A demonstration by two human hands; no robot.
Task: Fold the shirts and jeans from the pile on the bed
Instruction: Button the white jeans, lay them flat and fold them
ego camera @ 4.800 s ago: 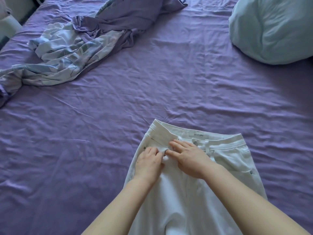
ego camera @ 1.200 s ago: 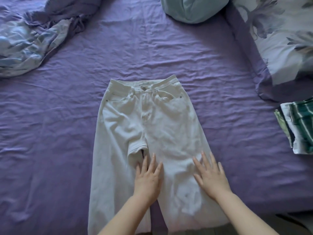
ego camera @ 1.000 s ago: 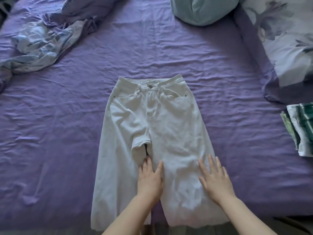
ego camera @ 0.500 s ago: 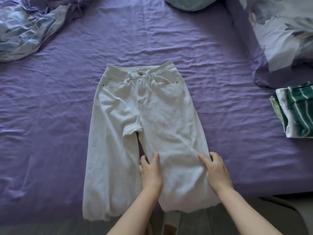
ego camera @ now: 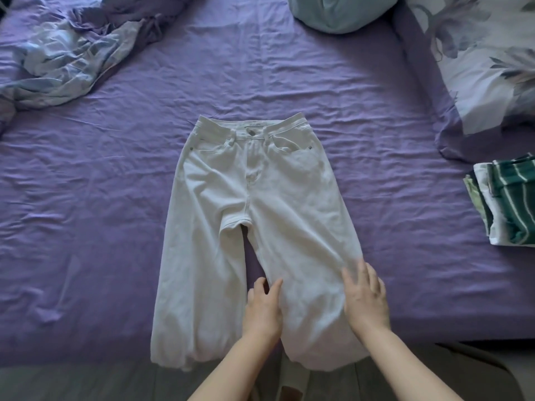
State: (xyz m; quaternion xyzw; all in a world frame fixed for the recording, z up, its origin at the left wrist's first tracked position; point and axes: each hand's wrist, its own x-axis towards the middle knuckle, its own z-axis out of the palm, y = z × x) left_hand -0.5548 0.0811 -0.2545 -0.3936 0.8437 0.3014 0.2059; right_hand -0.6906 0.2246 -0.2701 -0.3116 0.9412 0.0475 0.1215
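Jeans (ego camera: 260, 227), white, lie flat and front-up on the purple bed sheet (ego camera: 86, 227), hems hanging past its near edge. Beyond the jeans sits a pale blue pillow (ego camera: 338, 13); right of them, a folded green-striped shirt (ego camera: 509, 204). On the jeans' right leg, the right hand (ego camera: 365, 299) presses flat, slightly blurred, and the left hand (ego camera: 263, 308) rests at the inner edge, fingers seemingly loose.

White jeans (ego camera: 260, 227) lie flat and front-up on the purple bedsheet (ego camera: 86, 227), waistband away from the person, hems hanging over the bed's near edge. The left hand (ego camera: 263, 309) rests at the inner edge of one leg and the right hand (ego camera: 365, 299) at its outer edge, fingers extended. A crumpled floral sheet (ego camera: 66, 56) lies far left, a pale blue pillow (ego camera: 338, 10) at top, and folded green striped clothes (ego camera: 509, 198) at right.
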